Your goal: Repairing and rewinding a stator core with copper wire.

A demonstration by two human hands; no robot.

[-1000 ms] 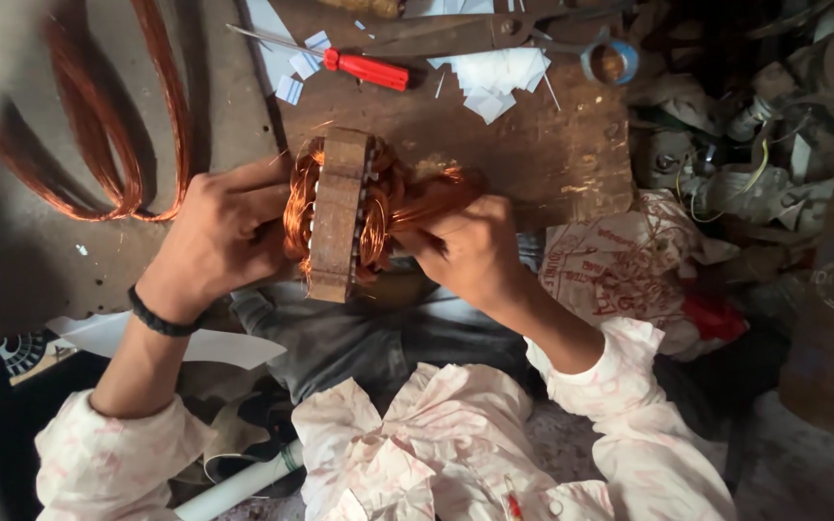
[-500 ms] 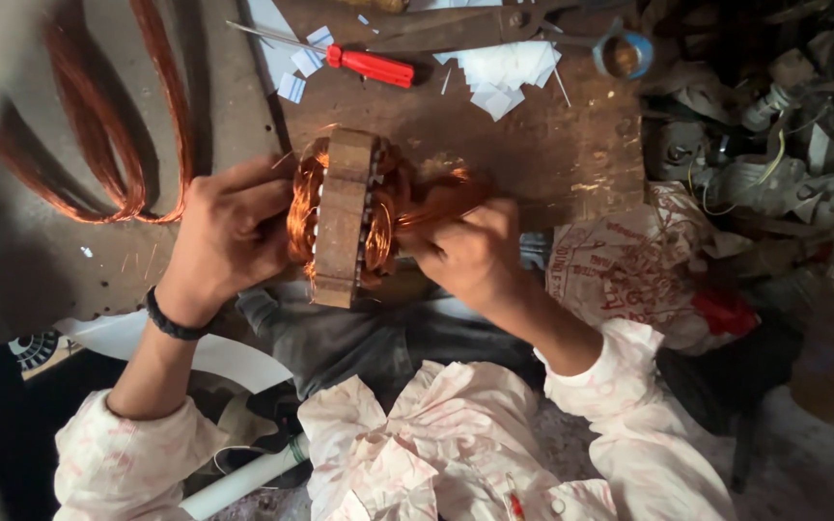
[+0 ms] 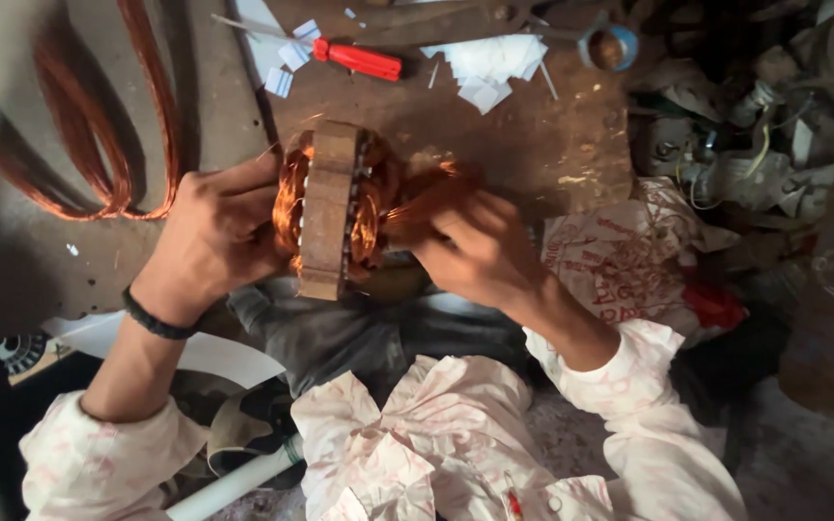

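The left hand [image 3: 212,236] was wrapped around the left face of a motor stator [image 3: 330,207], fingers curled and pressed against its copper winding [image 3: 291,193], holding the rusty brown laminated core upright on edge just above the person's lap. The stator sat at the centre of the head view, at the near edge of a worn wooden bench [image 3: 523,145]. At 3 o'clock from the stator, the right hand [image 3: 480,246] was closed, its fingertips pinching a bundle of copper wire [image 3: 431,193] that stuck out of the core's right side. A black band [image 3: 156,318] circled the left wrist. At 9 o'clock from the stator, well apart, loose copper coils [image 3: 98,145] lay in long loops on a grey surface. At 12 o'clock, farther back on the bench, lay a red-handled screwdriver [image 3: 359,60], with white paper scraps [image 3: 489,68] just to its right and a small blue-rimmed cup [image 3: 610,46] beyond those. At 3 o'clock, past the right hand, a crumpled white bag with red print [image 3: 620,260] rested beside a cluttered heap of parts [image 3: 726,145].
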